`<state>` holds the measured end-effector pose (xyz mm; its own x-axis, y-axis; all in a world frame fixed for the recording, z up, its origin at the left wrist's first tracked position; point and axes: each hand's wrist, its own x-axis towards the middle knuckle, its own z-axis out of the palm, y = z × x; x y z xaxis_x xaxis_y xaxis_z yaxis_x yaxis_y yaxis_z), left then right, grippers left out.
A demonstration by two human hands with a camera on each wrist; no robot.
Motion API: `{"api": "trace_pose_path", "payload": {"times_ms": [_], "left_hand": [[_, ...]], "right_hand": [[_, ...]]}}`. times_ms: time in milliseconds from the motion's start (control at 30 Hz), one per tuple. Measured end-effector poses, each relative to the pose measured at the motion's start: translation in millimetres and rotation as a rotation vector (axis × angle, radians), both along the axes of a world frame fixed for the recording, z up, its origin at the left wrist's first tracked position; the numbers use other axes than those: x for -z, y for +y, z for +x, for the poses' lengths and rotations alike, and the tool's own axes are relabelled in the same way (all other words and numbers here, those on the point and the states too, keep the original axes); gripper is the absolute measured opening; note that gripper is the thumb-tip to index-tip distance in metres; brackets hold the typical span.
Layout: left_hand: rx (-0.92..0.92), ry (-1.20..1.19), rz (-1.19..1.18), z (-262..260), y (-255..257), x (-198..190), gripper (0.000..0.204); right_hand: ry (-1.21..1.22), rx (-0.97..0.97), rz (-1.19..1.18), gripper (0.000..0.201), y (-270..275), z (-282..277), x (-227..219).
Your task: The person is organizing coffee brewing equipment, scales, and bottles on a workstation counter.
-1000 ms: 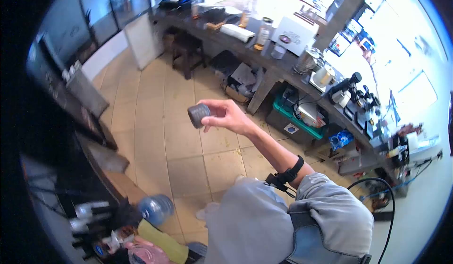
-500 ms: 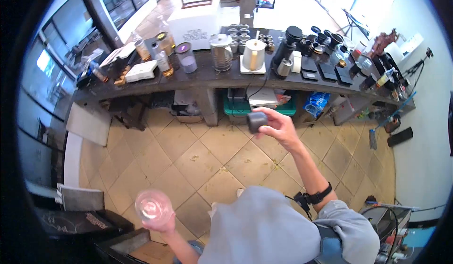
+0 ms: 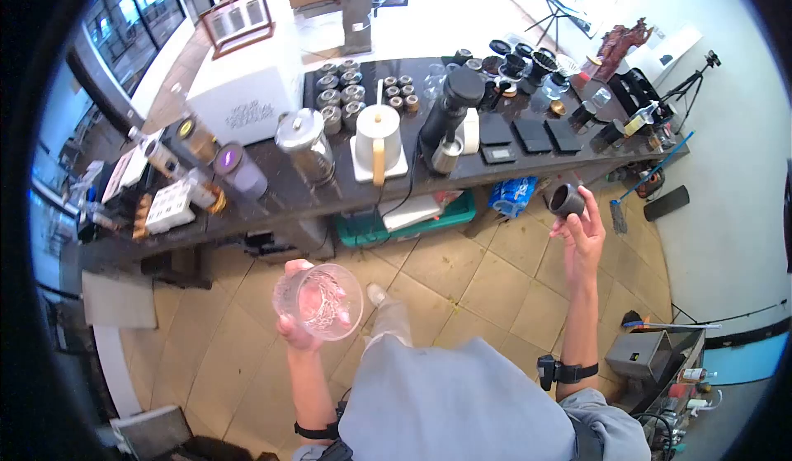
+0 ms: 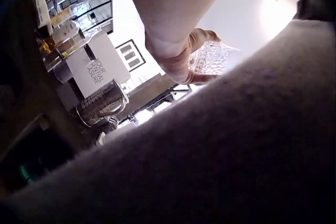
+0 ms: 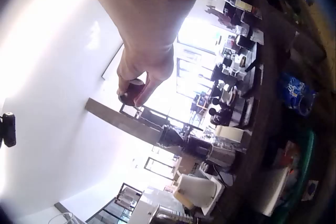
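Note:
My left hand (image 3: 299, 334) grips a clear, pattern-walled glass (image 3: 350, 296), fingers and thumb curled round its side. The glass is tilted so its mouth faces the head camera. Its dimpled wall (image 4: 212, 58) shows in the left wrist view. Off to the right, my right hand (image 3: 584, 238) pinches a small dark cup (image 3: 564, 200) between thumb and fingers. That cup's open mouth points up and left. In the right wrist view the hand (image 5: 147, 66) covers much of the dark cup (image 5: 127, 98). Both hands are held up in front of the counter (image 3: 297, 205).
On the counter stand a white kettle (image 3: 379, 135), a black coffee grinder (image 3: 450, 110), a glass-and-metal jug (image 3: 307, 143), flat black scales (image 3: 530, 136) and several small jars (image 3: 330, 98). A green bin (image 3: 355, 228) and a blue bag (image 3: 511, 197) sit below. A mop (image 3: 617, 214) leans at right.
The view has swung toward the counter and come closer. My left hand has risen toward the middle with the glass. My right hand, still pinching the dark cup, has moved right.

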<state>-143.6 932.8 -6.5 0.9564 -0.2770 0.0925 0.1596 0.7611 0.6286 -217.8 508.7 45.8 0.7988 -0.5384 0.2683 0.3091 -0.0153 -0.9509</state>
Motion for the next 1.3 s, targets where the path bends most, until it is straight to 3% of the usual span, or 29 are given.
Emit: {"api": "trace_pose_path", "payload": {"times_ms": [67,167,233,300,367,500,567,700,967,1033,1100,1167,1233,1300], "left_hand": [[0.038,-0.041,0.007,45.7,-16.8,-3.4,0.099],[-0.045,-0.021,-0.024,105.5,-38.7,-4.5,0.100],[0.160,-0.042,0.012,142.4,-42.1,-2.5,0.103],[0.185,0.003,-0.012,168.5,-54.0,-11.9,0.101],[0.322,-0.070,-0.149,190.9,-60.8,-7.9,0.098],[0.238,-0.064,-0.123,215.6,-83.9,5.4,0.098],[-0.085,0.060,-0.108,218.8,-110.2,-9.1,0.100],[-0.140,-0.024,0.121,218.4,-115.0,26.5,0.095],[-0.341,0.036,0.251,216.2,-166.5,2.5,0.100],[-0.405,0.049,0.067,226.0,-182.0,-17.6,0.099],[-0.398,0.043,0.071,234.5,-183.3,-25.4,0.098],[-0.390,0.034,0.071,238.5,-178.4,-22.6,0.097],[-0.293,-0.025,-0.048,244.3,-168.8,-16.8,0.096],[-0.327,-0.030,-0.098,249.5,-166.1,-13.6,0.096]], "right_hand": [[-0.024,0.062,-0.026,0.058,-15.9,37.7,-16.6],[-0.064,0.117,-0.079,0.057,-45.0,92.1,-36.1],[-0.119,0.160,-0.133,0.054,-62.1,126.0,-49.7],[-0.104,0.157,-0.153,0.050,-79.7,160.1,-64.7],[-0.134,0.134,-0.217,0.047,-101.7,196.5,-72.8],[-0.167,0.027,-0.173,0.037,-137.9,278.7,-85.4],[-0.158,-0.020,-0.227,0.037,-144.5,323.8,-86.5],[-0.096,-0.168,-0.263,0.044,-152.9,403.7,-78.2],[0.055,-0.378,-0.655,0.051,-134.5,543.1,-31.5],[0.160,-0.430,-0.689,0.050,-115.5,569.5,-18.7],[0.067,-0.418,-0.875,0.051,-100.4,603.2,8.7],[0.092,-0.401,-1.000,0.051,-81.9,627.6,28.5],[0.319,-0.543,-1.028,0.046,-66.6,647.2,47.4],[0.281,-0.566,-1.165,0.046,-57.6,668.6,78.0]]}}
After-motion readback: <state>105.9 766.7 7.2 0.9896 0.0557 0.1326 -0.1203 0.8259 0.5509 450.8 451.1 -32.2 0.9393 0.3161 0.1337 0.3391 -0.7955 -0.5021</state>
